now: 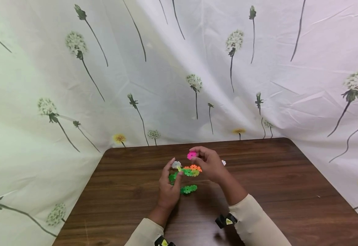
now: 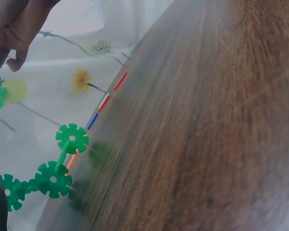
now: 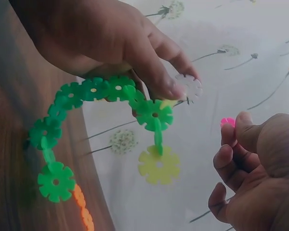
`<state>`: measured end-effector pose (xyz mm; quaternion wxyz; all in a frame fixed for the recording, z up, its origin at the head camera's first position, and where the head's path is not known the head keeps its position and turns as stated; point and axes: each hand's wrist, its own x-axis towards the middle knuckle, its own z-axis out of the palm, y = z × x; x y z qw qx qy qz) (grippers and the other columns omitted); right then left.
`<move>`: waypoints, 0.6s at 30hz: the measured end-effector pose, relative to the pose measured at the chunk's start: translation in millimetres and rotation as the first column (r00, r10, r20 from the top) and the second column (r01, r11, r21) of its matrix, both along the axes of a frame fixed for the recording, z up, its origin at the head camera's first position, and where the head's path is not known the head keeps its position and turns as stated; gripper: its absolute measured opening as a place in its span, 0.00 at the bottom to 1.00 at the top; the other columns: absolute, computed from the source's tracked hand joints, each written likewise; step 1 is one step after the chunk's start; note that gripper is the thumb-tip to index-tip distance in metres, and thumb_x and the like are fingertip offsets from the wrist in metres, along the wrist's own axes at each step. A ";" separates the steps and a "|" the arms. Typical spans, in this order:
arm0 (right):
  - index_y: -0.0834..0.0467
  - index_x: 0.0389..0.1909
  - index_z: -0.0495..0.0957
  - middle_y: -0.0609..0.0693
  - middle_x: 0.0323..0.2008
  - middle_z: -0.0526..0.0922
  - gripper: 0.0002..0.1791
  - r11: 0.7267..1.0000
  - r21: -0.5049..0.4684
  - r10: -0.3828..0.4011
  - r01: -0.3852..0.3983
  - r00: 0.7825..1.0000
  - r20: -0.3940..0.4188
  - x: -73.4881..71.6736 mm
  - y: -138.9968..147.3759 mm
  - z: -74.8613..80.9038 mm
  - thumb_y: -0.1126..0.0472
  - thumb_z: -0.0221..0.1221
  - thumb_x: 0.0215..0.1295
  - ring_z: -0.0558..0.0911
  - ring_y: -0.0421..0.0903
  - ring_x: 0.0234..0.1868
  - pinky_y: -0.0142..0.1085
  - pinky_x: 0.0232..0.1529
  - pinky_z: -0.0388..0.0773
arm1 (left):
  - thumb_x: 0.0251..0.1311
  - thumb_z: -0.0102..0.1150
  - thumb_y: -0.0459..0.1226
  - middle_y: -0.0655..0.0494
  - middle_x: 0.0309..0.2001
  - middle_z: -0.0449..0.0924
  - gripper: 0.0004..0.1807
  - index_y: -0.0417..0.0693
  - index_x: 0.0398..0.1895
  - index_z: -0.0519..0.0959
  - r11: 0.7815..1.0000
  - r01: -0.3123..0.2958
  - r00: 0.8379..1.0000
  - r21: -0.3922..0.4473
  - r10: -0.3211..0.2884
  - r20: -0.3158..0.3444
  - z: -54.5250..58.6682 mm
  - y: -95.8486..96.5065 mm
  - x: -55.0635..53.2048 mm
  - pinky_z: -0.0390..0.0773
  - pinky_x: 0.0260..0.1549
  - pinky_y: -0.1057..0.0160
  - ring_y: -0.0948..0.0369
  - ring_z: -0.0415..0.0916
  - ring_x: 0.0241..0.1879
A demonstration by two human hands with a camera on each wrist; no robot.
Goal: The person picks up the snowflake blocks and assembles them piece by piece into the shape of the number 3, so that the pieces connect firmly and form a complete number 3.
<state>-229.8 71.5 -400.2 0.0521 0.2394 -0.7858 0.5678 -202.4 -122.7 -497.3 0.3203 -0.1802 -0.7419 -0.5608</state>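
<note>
My left hand (image 1: 169, 188) grips a chain of notched plastic snowflake discs near its end. Most of this chain (image 3: 118, 87) is green, curving down in an arc, and a larger yellow disc (image 3: 159, 165) hangs from one link. At the left fingertips is a whitish disc (image 3: 190, 89), with a bit of yellow by the thumb. My right hand (image 1: 211, 165) pinches a pink disc (image 1: 191, 155) between thumb and index finger, a short way from the chain. In the right wrist view the fingers partly cover the pink disc (image 3: 228, 122).
Orange discs (image 3: 83, 207) lie in a row on the brown wooden table (image 1: 120, 198). Another white disc (image 1: 223, 162) lies beyond the right hand. Thin red and blue pieces (image 2: 93, 121) show near the table edge. A dandelion-print cloth (image 1: 166, 85) hangs behind.
</note>
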 end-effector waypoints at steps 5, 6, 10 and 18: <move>0.64 0.61 0.84 0.57 0.38 0.88 0.16 1.000 0.000 -0.026 0.026 1.000 -0.014 3.9 -6.7 -1.0 0.66 0.67 0.76 0.81 0.43 0.35 0.30 0.36 0.76 | 0.76 0.64 0.30 0.46 0.71 0.79 0.31 0.48 0.79 0.71 1.000 -0.005 1.000 -0.009 0.005 0.006 1.4 1.5 2.4 0.81 0.53 0.61 0.46 0.79 0.54; 0.64 0.61 0.84 0.57 0.37 0.87 0.17 1.000 -0.003 -0.029 0.029 0.999 -0.019 4.3 -8.2 -1.5 0.66 0.68 0.75 0.79 0.41 0.34 0.30 0.35 0.76 | 0.76 0.64 0.30 0.46 0.71 0.79 0.31 0.48 0.79 0.71 1.000 -0.009 1.000 -0.013 0.009 0.005 1.9 1.5 2.8 0.82 0.53 0.59 0.46 0.79 0.54; 0.63 0.62 0.85 0.57 0.35 0.86 0.18 0.999 -0.017 -0.036 0.036 0.999 -0.041 6.2 -12.8 -4.0 0.65 0.69 0.74 0.76 0.38 0.30 0.30 0.33 0.75 | 0.75 0.65 0.29 0.46 0.72 0.79 0.31 0.49 0.78 0.72 0.999 -0.024 1.000 -0.026 0.023 -0.010 1.9 2.0 3.3 0.83 0.54 0.53 0.48 0.80 0.56; 0.61 0.62 0.86 0.56 0.39 0.87 0.18 0.999 -0.013 -0.051 0.050 0.995 -0.084 10.4 -19.2 -2.6 0.64 0.70 0.74 0.80 0.44 0.35 0.34 0.38 0.81 | 0.73 0.66 0.28 0.45 0.66 0.82 0.30 0.41 0.77 0.73 1.000 0.001 0.999 -0.010 -0.001 -0.034 1.3 1.9 1.5 0.82 0.53 0.61 0.51 0.80 0.54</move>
